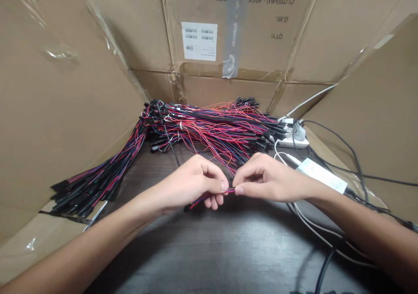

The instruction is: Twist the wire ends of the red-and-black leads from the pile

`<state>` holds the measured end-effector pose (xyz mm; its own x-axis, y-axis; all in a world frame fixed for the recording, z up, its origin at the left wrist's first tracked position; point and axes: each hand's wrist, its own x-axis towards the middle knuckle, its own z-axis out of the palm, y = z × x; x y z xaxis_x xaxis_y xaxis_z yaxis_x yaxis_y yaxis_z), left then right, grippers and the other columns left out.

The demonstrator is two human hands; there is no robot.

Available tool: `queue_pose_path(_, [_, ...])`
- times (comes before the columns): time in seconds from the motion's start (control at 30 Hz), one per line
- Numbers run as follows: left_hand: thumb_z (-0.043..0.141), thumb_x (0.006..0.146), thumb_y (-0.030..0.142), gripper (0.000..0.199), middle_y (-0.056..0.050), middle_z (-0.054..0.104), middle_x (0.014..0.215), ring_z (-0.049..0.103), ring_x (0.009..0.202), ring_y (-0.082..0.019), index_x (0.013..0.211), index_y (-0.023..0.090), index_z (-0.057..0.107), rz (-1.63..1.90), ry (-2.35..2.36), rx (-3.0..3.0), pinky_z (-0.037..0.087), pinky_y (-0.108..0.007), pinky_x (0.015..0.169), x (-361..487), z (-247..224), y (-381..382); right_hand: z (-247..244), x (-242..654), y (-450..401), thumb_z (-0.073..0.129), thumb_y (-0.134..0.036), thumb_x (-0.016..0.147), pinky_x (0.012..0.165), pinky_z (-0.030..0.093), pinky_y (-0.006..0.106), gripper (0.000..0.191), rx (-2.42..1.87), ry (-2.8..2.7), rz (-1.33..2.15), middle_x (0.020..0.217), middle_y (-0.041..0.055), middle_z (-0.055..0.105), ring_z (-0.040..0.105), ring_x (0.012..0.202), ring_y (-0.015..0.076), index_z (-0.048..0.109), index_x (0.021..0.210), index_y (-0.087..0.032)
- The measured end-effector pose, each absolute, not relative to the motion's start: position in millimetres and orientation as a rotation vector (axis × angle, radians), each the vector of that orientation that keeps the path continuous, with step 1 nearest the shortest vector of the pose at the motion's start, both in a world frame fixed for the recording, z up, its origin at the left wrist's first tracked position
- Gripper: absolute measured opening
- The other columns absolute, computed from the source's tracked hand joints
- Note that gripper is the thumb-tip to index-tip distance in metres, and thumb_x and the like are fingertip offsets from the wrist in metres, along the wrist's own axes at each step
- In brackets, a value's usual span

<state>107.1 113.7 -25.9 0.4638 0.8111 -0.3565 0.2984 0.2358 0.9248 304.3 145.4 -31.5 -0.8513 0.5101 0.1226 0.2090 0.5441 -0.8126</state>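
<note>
Between my two hands runs a thin wire harness (230,190) of red, blue and dark strands. My left hand (209,185) pinches it between thumb and forefinger, and a dark end of the harness sticks out below the palm to the left. A short way to the right, my right hand (257,178) pinches the same wires with thumb and fingertips. Only a small stretch of wire shows between the fingertips. Just behind the hands lies a large pile of similar wire harnesses (209,126), red, blue and black with black ends.
More harnesses (88,185) fan out at the left over a cardboard flap. A white power strip (295,139) and a white adapter box (321,175) with cables stand at the right. Cardboard walls (257,33) enclose the dark table (209,250) at back and sides.
</note>
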Motion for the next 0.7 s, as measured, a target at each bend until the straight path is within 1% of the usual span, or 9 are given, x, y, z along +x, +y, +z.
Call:
queue_pose_path(0.17, [0.057, 0.074, 0.018, 0.014, 0.001, 0.059, 0.055, 0.053, 0.051, -0.01, 0.066, 0.012, 0.067, 0.369, 1.021, 1.618, 0.042, -0.02, 0.052, 102, -26, 116, -33, 305, 148, 0.058, -0.017, 0.083, 0.045, 0.029, 0.017, 0.019, -0.493, -2.489, 1.258, 0.051, -0.0035, 0.047, 0.035, 0.047, 0.0047, 0.067, 0.069, -0.006])
queue_pose_path(0.27, [0.054, 0.078, 0.015, 0.018, 0.001, 0.061, 0.057, 0.051, 0.052, -0.009, 0.068, 0.012, 0.068, 0.307, 1.04, 1.857, 0.038, -0.019, 0.052, 101, -24, 116, -35, 306, 151, 0.058, -0.019, 0.084, 0.045, 0.029, 0.018, 0.02, -0.488, -2.506, 1.281, 0.051, -0.0038, 0.047, 0.034, 0.047, 0.005, 0.067, 0.07, -0.007])
queue_pose_path(0.33, [0.051, 0.08, 0.013, 0.022, 0.001, 0.063, 0.059, 0.052, 0.054, -0.008, 0.067, 0.013, 0.068, 0.288, 1.066, 2.052, 0.037, -0.02, 0.055, 101, -22, 114, -36, 307, 153, 0.058, -0.019, 0.083, 0.046, 0.029, 0.018, 0.02, -0.513, -2.51, 1.289, 0.051, -0.0041, 0.046, 0.033, 0.047, 0.0051, 0.067, 0.071, -0.007])
queue_pose_path(0.47, [0.05, 0.079, 0.009, 0.022, 0.0, 0.065, 0.064, 0.054, 0.061, -0.009, 0.073, 0.014, 0.07, 0.32, 1.059, 2.33, 0.037, -0.02, 0.061, 100, -19, 112, -37, 308, 156, 0.059, -0.02, 0.083, 0.047, 0.03, 0.019, 0.019, -0.57, -2.482, 1.316, 0.052, -0.0045, 0.046, 0.033, 0.048, 0.0053, 0.066, 0.069, -0.008])
queue_pose_path(0.57, [0.049, 0.077, 0.006, 0.023, 0.002, 0.063, 0.062, 0.051, 0.057, -0.008, 0.077, 0.014, 0.07, 0.307, 1.033, 2.386, 0.034, -0.02, 0.058, 99, -20, 112, -37, 309, 157, 0.059, -0.02, 0.083, 0.048, 0.031, 0.019, 0.018, -0.597, -2.484, 1.319, 0.053, -0.0044, 0.047, 0.034, 0.049, 0.0059, 0.067, 0.07, -0.009])
queue_pose_path(0.7, [0.048, 0.07, 0.004, 0.022, 0.005, 0.056, 0.055, 0.043, 0.05, -0.006, 0.071, 0.013, 0.068, 0.314, 1.056, 2.382, 0.029, -0.02, 0.051, 97, -25, 115, -35, 310, 158, 0.058, -0.02, 0.082, 0.049, 0.032, 0.019, 0.018, -0.644, -2.495, 1.319, 0.053, -0.0042, 0.047, 0.036, 0.05, 0.0065, 0.066, 0.07, -0.01])
